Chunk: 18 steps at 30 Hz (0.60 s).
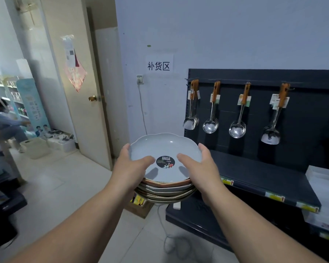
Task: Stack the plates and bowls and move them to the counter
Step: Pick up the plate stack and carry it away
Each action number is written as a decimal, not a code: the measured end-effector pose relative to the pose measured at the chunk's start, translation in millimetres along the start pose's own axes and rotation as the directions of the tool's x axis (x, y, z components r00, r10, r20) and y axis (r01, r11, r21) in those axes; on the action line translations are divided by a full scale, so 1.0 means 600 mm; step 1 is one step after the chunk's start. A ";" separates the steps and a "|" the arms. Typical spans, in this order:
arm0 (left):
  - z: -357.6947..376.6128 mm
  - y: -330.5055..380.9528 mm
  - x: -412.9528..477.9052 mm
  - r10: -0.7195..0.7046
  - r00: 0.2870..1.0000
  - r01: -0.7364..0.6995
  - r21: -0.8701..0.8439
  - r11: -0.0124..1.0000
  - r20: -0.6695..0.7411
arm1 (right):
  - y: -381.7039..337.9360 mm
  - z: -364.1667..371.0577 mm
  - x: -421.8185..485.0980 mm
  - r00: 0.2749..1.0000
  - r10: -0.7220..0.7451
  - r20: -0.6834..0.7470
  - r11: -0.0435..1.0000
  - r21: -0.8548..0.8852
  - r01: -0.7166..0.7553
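Observation:
A stack of several scalloped plates and bowls (165, 188) hangs in the air in front of me, carried between both hands. The top plate (165, 147) is pale grey-blue with a round black sticker at its middle. My left hand (131, 166) grips the stack's left side, thumb lying over the top plate's rim. My right hand (201, 164) grips the right side the same way, thumb on the plate. The fingers under the stack are hidden.
A dark shelf unit (258, 179) stands at the right, with ladles and spatulas (237, 118) hanging on its back panel and white boxes (323, 179) at the far right. An open door (80, 95) is at left, a seated person (6, 122) beyond. A cardboard box (139, 207) and cable lie on the tiled floor.

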<state>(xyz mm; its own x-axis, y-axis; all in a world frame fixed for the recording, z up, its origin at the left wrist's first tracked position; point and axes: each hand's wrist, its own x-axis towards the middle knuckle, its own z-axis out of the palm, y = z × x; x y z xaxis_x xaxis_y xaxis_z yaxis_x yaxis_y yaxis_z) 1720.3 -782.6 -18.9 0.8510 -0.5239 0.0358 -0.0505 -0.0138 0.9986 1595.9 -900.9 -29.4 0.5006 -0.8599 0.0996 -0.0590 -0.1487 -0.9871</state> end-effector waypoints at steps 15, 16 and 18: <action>-0.035 -0.045 0.375 -0.054 0.965 0.042 0.052 0.998 0.255 | 0.030 0.206 0.242 0.971 0.067 -0.231 0.996 -0.041 -0.078; -0.035 -0.047 0.402 -0.056 0.960 0.042 0.057 0.998 0.274 | 0.030 0.218 0.258 0.967 0.070 -0.245 0.996 -0.037 -0.081; -0.030 -0.049 0.445 -0.039 0.958 0.024 0.057 0.998 0.284 | 0.031 0.234 0.287 0.959 0.076 -0.272 0.996 -0.032 -0.088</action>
<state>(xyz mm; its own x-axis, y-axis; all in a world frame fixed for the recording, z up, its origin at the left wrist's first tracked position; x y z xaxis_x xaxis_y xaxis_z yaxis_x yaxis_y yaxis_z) 1958.4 -906.9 -37.9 0.6690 -0.7431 -0.0155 -0.0603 -0.0750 0.9954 1802.2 -983.0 -48.1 0.2409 -0.9690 0.0545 -0.1300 -0.0879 -0.9876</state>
